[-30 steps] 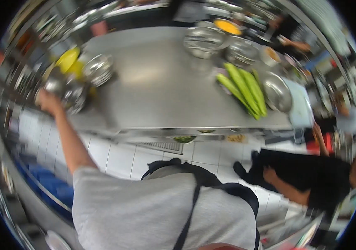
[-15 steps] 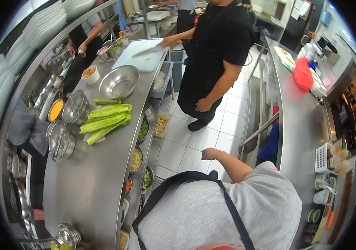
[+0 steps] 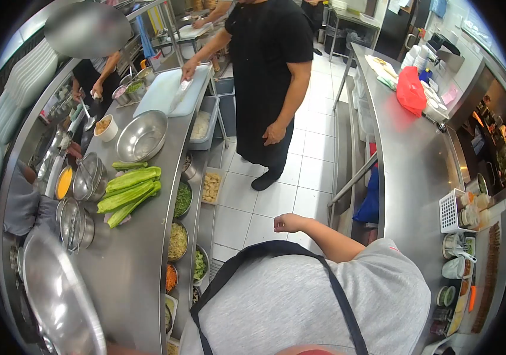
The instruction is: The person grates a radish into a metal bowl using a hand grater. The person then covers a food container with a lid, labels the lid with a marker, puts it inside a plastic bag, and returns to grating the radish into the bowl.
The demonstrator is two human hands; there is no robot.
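A large shiny metal bowl, smeared by motion, is tilted up over the left edge of the steel counter. By its lower rim, a sliver of my left arm shows at the bottom of the view; the fingers are hidden behind the bowl. My right hand hangs over the tiled floor with its fingers curled in and nothing in them. On the counter ahead lie long peeled green gourds. Next to them are an empty steel bowl and smaller bowls with whisks.
Across the aisle, a co-worker in black holds a knife over a white cutting board. Bowls of cut vegetables stand on the shelf below. Along the right runs another steel counter with a red bag.
The large metal bowl has come into view at the lower left, where stacked small bowls showed before. The view has shifted slightly to the right. My right hand stays low, its fingers slightly looser.
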